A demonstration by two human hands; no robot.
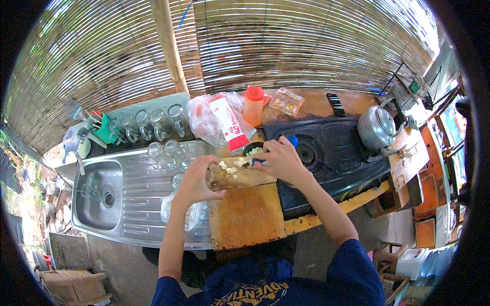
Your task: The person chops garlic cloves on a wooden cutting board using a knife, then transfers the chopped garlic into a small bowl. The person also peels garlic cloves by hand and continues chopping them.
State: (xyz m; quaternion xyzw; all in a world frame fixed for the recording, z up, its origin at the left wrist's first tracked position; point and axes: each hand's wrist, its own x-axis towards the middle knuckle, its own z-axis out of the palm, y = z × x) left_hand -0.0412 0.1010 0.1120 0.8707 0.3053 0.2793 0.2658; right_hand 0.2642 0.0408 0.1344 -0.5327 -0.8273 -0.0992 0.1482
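Observation:
My left hand (194, 179) grips the left end of a small wooden chopping board (245, 181), thumb at the near edge and fingers over the far side. Pale cut pieces (231, 170), which look like garlic, lie on the board's upper face. Over the right end, my right hand (282, 158) is closed around a blue-handled tool (258, 161), seemingly a knife; its blade is mostly hidden. Just beyond the board is a dark bowl (250, 147) with pale greenish chopped pieces in it, partly covered by the right hand.
A black gas stove (337, 153) carries a metal kettle (377, 128) at right. Left lies a steel sink (99, 195), with several glass mugs (157, 120) behind its drainboard. A red-and-white packet (229, 124), an orange-lidded container (253, 107) and a phone (336, 104) sit behind.

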